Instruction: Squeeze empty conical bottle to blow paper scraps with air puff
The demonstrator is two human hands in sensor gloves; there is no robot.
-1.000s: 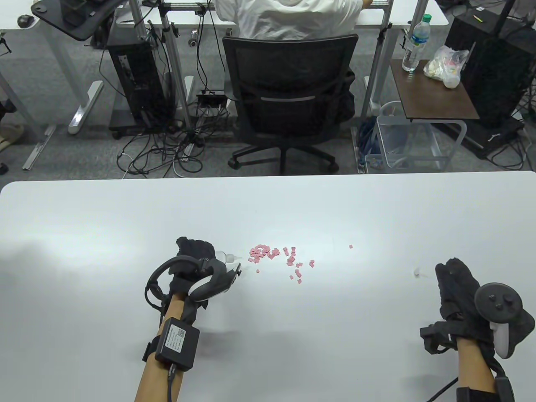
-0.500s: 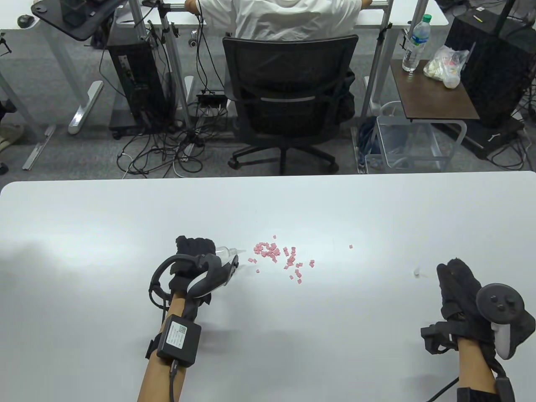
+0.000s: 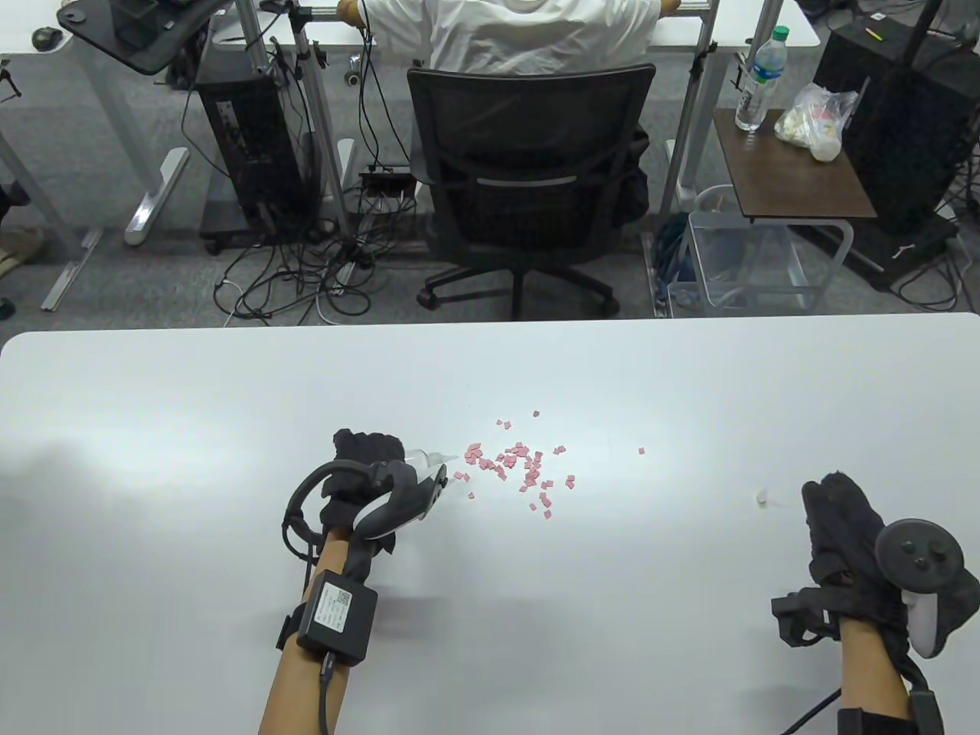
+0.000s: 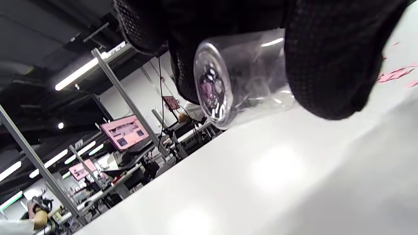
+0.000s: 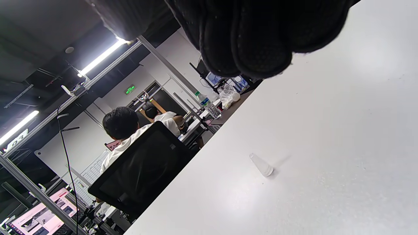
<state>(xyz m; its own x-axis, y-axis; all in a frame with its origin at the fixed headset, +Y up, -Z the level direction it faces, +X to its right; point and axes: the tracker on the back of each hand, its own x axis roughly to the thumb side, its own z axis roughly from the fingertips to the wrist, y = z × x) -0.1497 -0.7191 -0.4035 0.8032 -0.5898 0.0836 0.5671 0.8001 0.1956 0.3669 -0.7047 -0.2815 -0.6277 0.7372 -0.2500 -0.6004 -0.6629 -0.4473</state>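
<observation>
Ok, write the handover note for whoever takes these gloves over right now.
Left hand grips the clear conical bottle on its side, low over the table, nozzle pointing at the pink paper scraps.
Right hand rests idle on the table, holding nothing; the small clear cap lies just ahead of it.
Done: bottle uncapped and aimed; scraps lie loosely scattered beyond the nozzle, one far right.
Left: more puffs if further spread is wanted, then set the bottle down.

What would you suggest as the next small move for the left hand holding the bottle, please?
Probably another squeeze, with the nozzle kept low. The left hand grips the clear conical plastic bottle just above the white table, its tip beside the small pink paper scraps, most of which sit bunched close ahead.
</observation>
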